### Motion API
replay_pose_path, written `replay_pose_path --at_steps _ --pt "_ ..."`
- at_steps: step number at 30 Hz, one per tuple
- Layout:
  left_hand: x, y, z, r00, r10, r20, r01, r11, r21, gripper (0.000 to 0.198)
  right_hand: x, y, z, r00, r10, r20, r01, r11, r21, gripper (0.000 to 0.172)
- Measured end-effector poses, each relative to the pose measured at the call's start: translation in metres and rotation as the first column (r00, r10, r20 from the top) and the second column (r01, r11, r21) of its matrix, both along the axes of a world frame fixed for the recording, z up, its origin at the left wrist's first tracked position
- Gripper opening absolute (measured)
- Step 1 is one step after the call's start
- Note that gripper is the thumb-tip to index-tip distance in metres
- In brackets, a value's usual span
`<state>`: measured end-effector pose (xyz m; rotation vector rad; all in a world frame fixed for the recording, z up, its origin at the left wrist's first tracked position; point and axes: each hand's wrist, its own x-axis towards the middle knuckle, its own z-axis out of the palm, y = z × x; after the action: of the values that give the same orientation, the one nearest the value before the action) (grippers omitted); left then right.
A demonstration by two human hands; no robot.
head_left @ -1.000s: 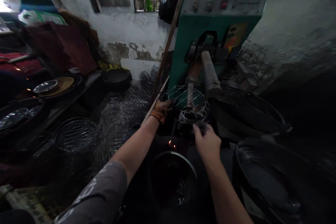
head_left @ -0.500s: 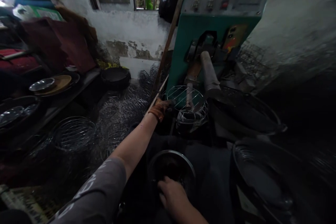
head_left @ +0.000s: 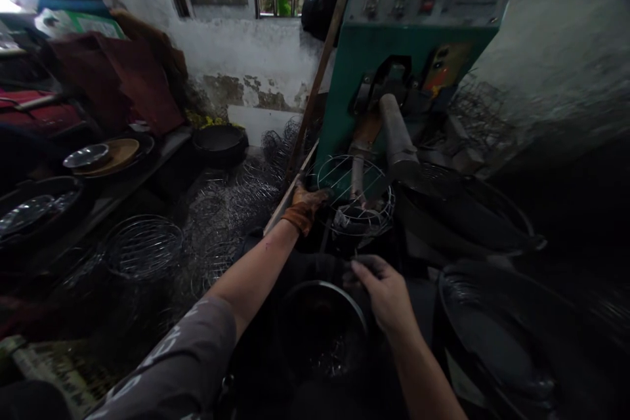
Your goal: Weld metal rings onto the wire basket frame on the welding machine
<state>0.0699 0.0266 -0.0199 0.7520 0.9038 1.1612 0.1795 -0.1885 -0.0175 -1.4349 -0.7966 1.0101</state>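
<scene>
- Dim workshop, peeling wall behind a green machine (head_left: 394,79).
- Gloved left hand (head_left: 306,205) grips the rim of a shiny wire basket (head_left: 357,193), domed, thin-ribbed, seated on the machine's arm.
- Bare right hand (head_left: 382,289) pinches something small and dark above a bucket (head_left: 319,328).

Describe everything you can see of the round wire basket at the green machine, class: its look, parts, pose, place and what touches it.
The wire basket is a round cage of thin, shiny metal wire: circular hoops crossed by straight ribs, open between them. It sits tilted at the front of the green machine, its round face turned up towards the camera, with the machine's grey arm reaching over it. The gloved left hand grips its left rim. The bare right hand is below it, apart, fingers pinched; whether they hold anything cannot be told.
</scene>
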Motion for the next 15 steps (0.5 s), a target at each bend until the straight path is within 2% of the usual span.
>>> replay_pose_path --at_steps 3,5,10,15 --pt "0.002 -0.009 0.006 0.999 0.037 -0.003 -0.036 0.999 0.009 0.091 0.009 0.036 -0.002 0.974 -0.224 -0.046 0.228 0.964 0.135 0.049" --pt "0.002 -0.014 0.011 0.999 0.038 0.022 -0.039 0.999 0.013 0.093 0.012 0.055 -0.008 0.953 -0.298 -0.055 0.303 0.937 0.174 0.052" --pt "-0.003 -0.023 0.019 0.999 0.019 0.031 -0.02 1.0 0.023 0.087 0.015 0.075 -0.023 0.934 -0.357 0.032 0.347 0.923 0.164 0.053" --pt "-0.002 -0.019 0.015 0.998 0.058 -0.031 -0.057 0.998 0.017 0.081 0.016 0.079 -0.023 0.934 -0.347 0.085 0.331 0.93 0.163 0.051"
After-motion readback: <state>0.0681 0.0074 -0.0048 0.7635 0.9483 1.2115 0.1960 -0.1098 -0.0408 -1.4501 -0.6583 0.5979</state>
